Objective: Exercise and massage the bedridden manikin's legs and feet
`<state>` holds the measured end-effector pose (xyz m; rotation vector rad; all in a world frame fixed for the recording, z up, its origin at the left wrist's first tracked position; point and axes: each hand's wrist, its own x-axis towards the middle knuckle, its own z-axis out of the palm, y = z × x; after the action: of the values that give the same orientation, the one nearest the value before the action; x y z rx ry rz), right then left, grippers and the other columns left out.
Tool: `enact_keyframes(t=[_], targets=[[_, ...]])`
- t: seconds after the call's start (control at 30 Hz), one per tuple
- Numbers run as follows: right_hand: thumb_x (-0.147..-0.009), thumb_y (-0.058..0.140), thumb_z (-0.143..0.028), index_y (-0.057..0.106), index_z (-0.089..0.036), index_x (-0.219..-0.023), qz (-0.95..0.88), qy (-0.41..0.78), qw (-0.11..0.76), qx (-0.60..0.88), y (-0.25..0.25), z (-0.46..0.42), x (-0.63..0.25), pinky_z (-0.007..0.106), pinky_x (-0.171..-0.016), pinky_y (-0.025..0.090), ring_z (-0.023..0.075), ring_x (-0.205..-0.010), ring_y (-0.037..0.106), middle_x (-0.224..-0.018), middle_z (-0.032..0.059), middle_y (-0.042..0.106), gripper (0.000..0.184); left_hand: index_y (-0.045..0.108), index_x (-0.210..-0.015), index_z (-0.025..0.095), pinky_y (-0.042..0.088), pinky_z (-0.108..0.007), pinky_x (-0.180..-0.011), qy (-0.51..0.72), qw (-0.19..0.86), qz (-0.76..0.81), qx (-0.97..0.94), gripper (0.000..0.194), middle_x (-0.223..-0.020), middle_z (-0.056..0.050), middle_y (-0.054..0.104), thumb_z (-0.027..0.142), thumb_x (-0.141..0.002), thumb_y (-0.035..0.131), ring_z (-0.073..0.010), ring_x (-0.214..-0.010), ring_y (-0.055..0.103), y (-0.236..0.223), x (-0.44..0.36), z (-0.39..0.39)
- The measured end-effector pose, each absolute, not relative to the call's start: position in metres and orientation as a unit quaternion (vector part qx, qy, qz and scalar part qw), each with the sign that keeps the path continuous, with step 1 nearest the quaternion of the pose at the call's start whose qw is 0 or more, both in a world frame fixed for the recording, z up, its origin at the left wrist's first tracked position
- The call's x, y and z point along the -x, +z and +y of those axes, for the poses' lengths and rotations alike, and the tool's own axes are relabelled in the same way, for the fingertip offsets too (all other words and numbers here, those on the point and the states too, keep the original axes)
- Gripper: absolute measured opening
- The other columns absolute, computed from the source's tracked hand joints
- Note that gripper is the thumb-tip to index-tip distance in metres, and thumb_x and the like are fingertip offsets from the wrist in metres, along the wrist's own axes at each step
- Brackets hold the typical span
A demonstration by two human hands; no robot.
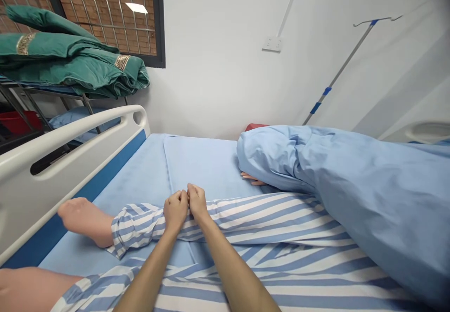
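My left hand (176,209) and my right hand (197,200) are both curled into fists, side by side with the thumb sides close together. They are over the far leg of a life-size manikin, in blue-and-white striped trousers (260,213), around the shin. The cloth beside them is not visibly bunched, and I see nothing in either fist. The manikin's bare far foot (86,218) sticks out of the trouser leg to the left. Its near foot (31,286) is at the lower left edge. A light blue quilt (337,176) covers the upper body, with a manikin hand (252,179) peeking out.
A cream bed end board (87,124) with a blue band stands at the left. Behind it, folded green bedding (70,59) lies on a metal-framed rack. An IV pole (337,75) leans up at the right. The wall carries a socket (272,44) and a barred window (112,14).
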<state>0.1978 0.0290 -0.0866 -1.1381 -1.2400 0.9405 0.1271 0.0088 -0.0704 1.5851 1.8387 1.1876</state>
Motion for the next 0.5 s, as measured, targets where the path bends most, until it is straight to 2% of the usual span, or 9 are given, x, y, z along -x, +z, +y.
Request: enact_keyframes(t=[0.13,0.3,0.37,0.5], targets=[[-0.082,0.033,-0.038,0.028,-0.021,-0.052,-0.555,0.390,0.533,0.506,-0.080,0.031,-0.204,0.022,-0.045,0.026,0.0088,-0.046,0.027,-0.047,-0.0062,0.026,0.035,0.047,-0.053,0.018,0.022,-0.024,-0.054,0.387,0.168,0.687,-0.591,0.037,-0.054,0.000,0.053,0.035,-0.082,0.031,-0.0105,-0.054,0.040,-0.080,-0.128,0.004],[-0.083,0.040,-0.036,0.037,-0.018,-0.051,-0.670,0.277,0.474,0.499,-0.056,0.023,-0.224,0.023,-0.050,0.022,0.0088,-0.050,0.030,-0.048,-0.0056,0.033,0.036,0.038,-0.048,0.018,0.019,-0.024,-0.052,0.371,0.151,0.690,-0.603,0.035,-0.047,0.002,0.043,0.033,-0.079,0.034,-0.0092,-0.050,0.034,-0.078,-0.129,0.003],[-0.085,0.036,-0.036,0.036,-0.018,-0.052,-0.691,0.235,0.458,0.508,-0.055,0.020,-0.235,0.023,-0.051,0.022,0.0087,-0.050,0.030,-0.049,-0.0057,0.032,0.038,0.036,-0.047,0.017,0.018,-0.024,-0.051,0.368,0.141,0.697,-0.599,0.035,-0.046,0.003,0.039,0.033,-0.078,0.036,-0.0089,-0.049,0.032,-0.079,-0.130,0.003],[-0.086,0.033,-0.037,0.030,-0.018,-0.051,-0.642,0.241,0.464,0.560,-0.074,0.021,-0.251,0.023,-0.050,0.021,0.0089,-0.049,0.031,-0.048,-0.0054,0.030,0.040,0.031,-0.046,0.017,0.017,-0.024,-0.050,0.365,0.141,0.707,-0.589,0.034,-0.044,0.004,0.031,0.032,-0.076,0.039,-0.0087,-0.048,0.029,-0.081,-0.131,0.004]])
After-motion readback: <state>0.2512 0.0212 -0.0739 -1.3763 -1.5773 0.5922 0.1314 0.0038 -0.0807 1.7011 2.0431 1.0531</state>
